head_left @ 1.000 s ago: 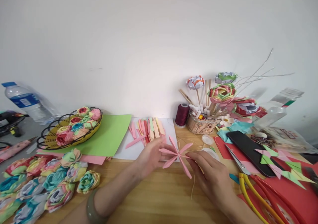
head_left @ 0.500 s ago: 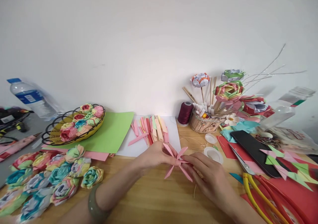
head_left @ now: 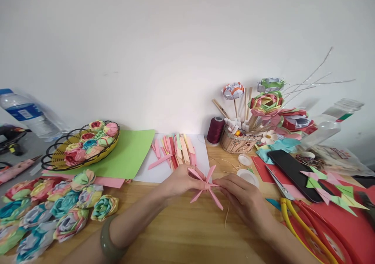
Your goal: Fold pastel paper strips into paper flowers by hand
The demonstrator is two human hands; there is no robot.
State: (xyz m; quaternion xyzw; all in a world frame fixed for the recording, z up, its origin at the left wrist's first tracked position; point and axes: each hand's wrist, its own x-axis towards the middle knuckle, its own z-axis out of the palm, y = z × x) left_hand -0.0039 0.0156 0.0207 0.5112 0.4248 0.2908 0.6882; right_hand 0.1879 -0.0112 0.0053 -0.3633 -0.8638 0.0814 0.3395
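My left hand (head_left: 178, 182) and my right hand (head_left: 241, 195) meet over the wooden table (head_left: 181, 232) and both pinch a bundle of folded pink paper strips (head_left: 205, 186) at its middle. The strips fan out above and below the pinch like a star. A thin straw-coloured thread (head_left: 227, 219) hangs down from under my right hand. A green bangle (head_left: 107, 242) sits on my left wrist.
Loose folded strips (head_left: 175, 152) lie on white paper behind my hands. Paper roses (head_left: 58, 213) cover the left; a wire basket (head_left: 79, 147) holds more. A thread spool (head_left: 215, 130), flower holder (head_left: 238, 141), phone (head_left: 293, 174), scissors (head_left: 278, 186) and red tray (head_left: 345, 229) stand right.
The flat pink star has been gathered at its centre; both hands have closed in on it and the strips now stand more bunched and upright.
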